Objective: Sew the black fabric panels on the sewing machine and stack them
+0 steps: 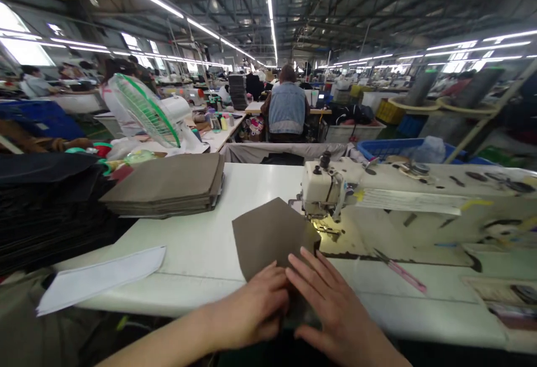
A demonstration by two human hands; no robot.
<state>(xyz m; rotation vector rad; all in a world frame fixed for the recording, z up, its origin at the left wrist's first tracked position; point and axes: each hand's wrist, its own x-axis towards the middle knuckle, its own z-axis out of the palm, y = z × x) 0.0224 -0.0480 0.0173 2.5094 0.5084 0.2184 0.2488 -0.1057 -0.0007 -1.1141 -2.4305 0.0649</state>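
Note:
A greyish-brown fabric piece lies on the white sewing table, its right edge close to the needle area of the sewing machine. My left hand is closed on the piece's near edge, fingers curled and thumb underneath. Flat across the near right part of the same piece rests my right hand, its fingers stretched out and slightly apart. The machine's lamp lights the plate beside the fabric. Part of the piece is hidden under both hands.
Left of the fabric sits a stack of similar brown pieces, with a dark fabric pile beyond. A white strip lies at the table's left edge. Pink thread snips lie at right. A fan and a seated person are ahead.

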